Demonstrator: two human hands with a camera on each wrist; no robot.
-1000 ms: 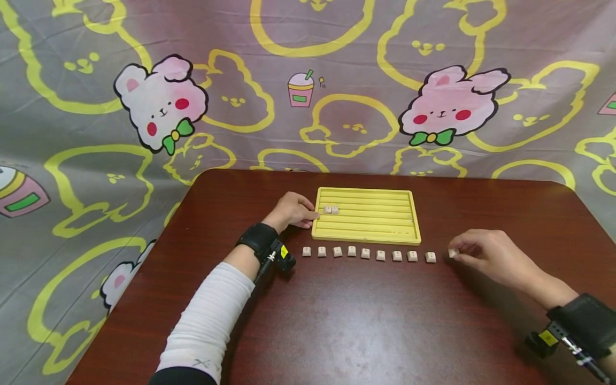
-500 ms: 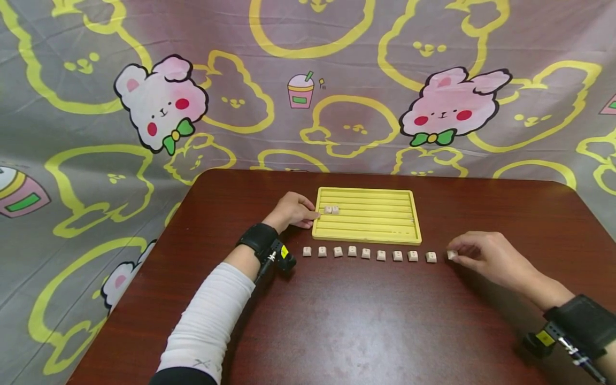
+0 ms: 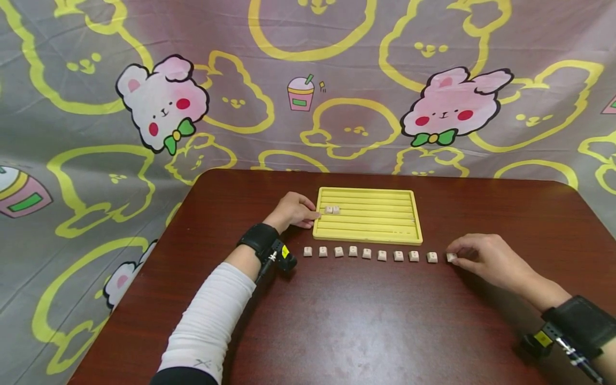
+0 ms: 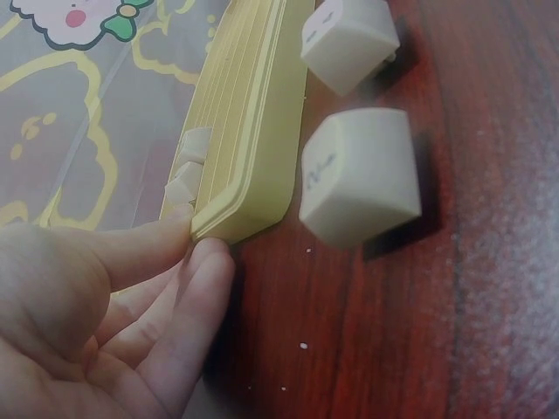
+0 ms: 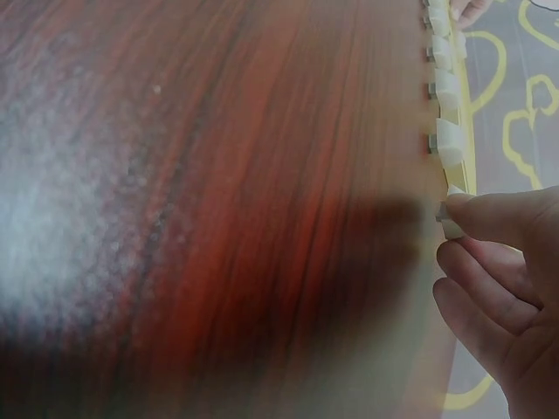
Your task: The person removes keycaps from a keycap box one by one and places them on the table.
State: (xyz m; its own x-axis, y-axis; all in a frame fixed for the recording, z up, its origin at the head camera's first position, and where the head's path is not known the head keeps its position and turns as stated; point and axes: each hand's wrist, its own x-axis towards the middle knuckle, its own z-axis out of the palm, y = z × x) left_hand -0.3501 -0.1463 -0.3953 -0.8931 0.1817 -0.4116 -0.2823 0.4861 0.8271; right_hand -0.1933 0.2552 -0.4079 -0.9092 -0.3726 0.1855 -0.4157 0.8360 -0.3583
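A shallow yellow tray (image 3: 368,240) with long parallel ridges lies toward the back of the table. My left hand (image 3: 292,210) holds its left edge, the thumb over the rim and the fingers against the outer wall in the left wrist view. Two off-white keycaps (image 3: 332,210) sit side by side in one groove near that end. In front of the tray runs a row of several similar keycaps (image 3: 367,253), spaced apart on the table. At the row's right end my right hand (image 3: 488,259) pinches one more keycap (image 3: 451,258) between thumb and fingers, low over the tabletop.
The dark reddish-brown table (image 3: 356,326) has rounded far corners. Right behind it hangs a grey cloth (image 3: 351,80) printed with cartoon animals. Each wrist wears a black strap with a small camera (image 3: 538,342).
My right hand has slid slightly left with its keycap, closer to the end of the row. The left hand stays at the tray's edge, and the view shifts a touch.
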